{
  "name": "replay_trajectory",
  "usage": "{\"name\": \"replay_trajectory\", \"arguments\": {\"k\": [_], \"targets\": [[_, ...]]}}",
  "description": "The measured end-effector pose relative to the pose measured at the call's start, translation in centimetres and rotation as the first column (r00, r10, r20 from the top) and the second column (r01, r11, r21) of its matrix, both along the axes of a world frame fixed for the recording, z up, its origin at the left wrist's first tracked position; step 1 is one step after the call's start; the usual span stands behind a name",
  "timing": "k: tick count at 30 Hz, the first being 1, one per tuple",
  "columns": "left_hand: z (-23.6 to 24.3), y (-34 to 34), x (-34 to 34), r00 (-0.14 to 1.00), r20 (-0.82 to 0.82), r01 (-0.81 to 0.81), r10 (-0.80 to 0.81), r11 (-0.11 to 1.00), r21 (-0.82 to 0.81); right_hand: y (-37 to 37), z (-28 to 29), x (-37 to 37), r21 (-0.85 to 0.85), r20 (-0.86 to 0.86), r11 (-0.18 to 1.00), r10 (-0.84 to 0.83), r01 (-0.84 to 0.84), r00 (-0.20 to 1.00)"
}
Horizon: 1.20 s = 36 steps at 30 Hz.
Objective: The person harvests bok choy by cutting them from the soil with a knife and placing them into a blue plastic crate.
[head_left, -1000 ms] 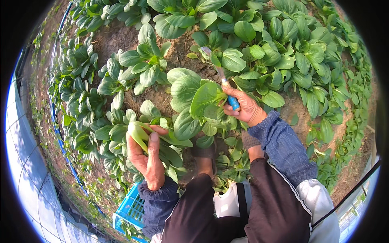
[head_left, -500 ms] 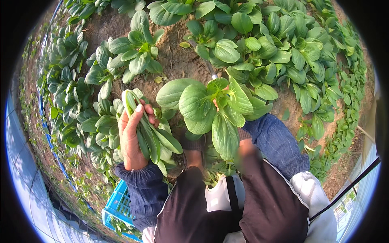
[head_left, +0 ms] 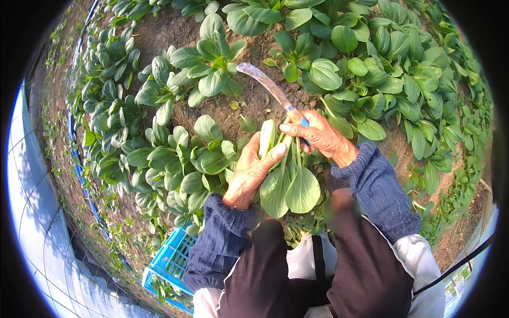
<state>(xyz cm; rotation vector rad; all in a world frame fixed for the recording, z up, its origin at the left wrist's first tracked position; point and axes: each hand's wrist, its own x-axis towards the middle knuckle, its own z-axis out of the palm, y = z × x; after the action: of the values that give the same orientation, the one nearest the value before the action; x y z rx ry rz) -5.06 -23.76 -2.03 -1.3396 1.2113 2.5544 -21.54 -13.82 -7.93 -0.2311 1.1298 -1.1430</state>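
My left hand [head_left: 248,174] is closed around a bok choy [head_left: 268,137], its pale cut base pointing up between thumb and fingers. Right beside it, my right hand [head_left: 322,137] grips a sickle [head_left: 268,86] by its blue handle, the curved, soil-stained blade reaching away to the upper left. The right thumb and fingertips also touch stems next to the left thumb. Broad green leaves [head_left: 303,191] hang down from these stems below both hands. Which leaves belong to which plant, I cannot tell.
Bok choy plants [head_left: 214,61] grow from brown soil ahead and to the left, with a dense patch [head_left: 392,69] at the right. A blue plastic crate [head_left: 172,257] holding greens stands by my left forearm. A blue hose [head_left: 79,169] runs along the left.
My hands have come together in the middle. The plant in front of my right hand has turned leaves-down, so the hand and sickle now show. The view has shifted slightly.
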Motion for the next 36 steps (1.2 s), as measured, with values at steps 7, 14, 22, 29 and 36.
{"name": "replay_trajectory", "arguments": {"k": [7,14,22,29,36], "targets": [[2.0,-1.4,-2.2,0.954,0.134,0.298,-0.268,0.894,-0.334,-0.8,1.9,0.3,0.042,-0.12,0.971,-0.23,0.237,0.966],[1.1,-6.9,-6.3,0.712,0.61,0.503,-0.347,-0.355,-0.788,-1.8,-1.5,-0.2,0.132,-0.424,0.976,-0.101,0.172,0.9],[-4.7,-14.4,-5.7,0.682,0.731,0.626,-0.033,-0.49,-0.606,-5.4,-4.7,-0.1,0.126,-0.527,0.989,0.006,0.071,0.85],[-7.0,-14.6,-2.4,0.78,0.626,0.596,-0.007,-0.295,-0.746,-8.6,-7.1,0.8,0.096,-0.706,0.991,0.005,0.088,0.709],[-7.9,-15.1,-1.1,0.853,0.52,0.521,0.028,-0.003,-0.854,-8.5,-6.7,1.1,0.073,-0.709,0.995,0.006,0.064,0.705]]}}
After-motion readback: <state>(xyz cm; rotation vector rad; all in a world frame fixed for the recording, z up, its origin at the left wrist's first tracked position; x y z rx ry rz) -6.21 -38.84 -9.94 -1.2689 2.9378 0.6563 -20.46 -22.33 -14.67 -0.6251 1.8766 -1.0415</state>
